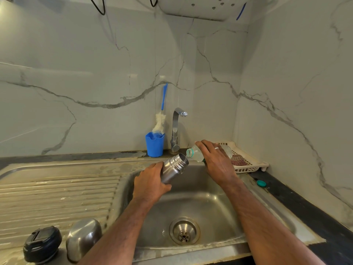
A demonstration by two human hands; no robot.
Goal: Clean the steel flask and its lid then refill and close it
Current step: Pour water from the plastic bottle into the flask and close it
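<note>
At the far left, on the ribbed steel draining board (57, 190), sit a round black plastic stopper lid (42, 244) and, just beside it on the right, a domed brushed-steel cup lid (83, 239). Further right, against the marble wall, a blue plastic holder (154, 144) stands with a white-bristled bottle brush (160, 121) in it, its blue handle pointing up. Next comes a chrome tap (176, 129). Over the stainless-steel sink basin (191, 203), the left hand (150, 183) wraps its fingers around the body of a cylindrical steel flask (173, 168) — lidless, tilted, mouth toward the upper right. The right hand (217, 161) grips a clear plastic bottle (194, 153), tipped so its neck sits just above the flask's mouth — a thin stream of water runs between them. Behind this hand lies a cream plastic tray (248, 167). On the dark counter at far right rests a small teal bottle cap (261, 183).
</note>
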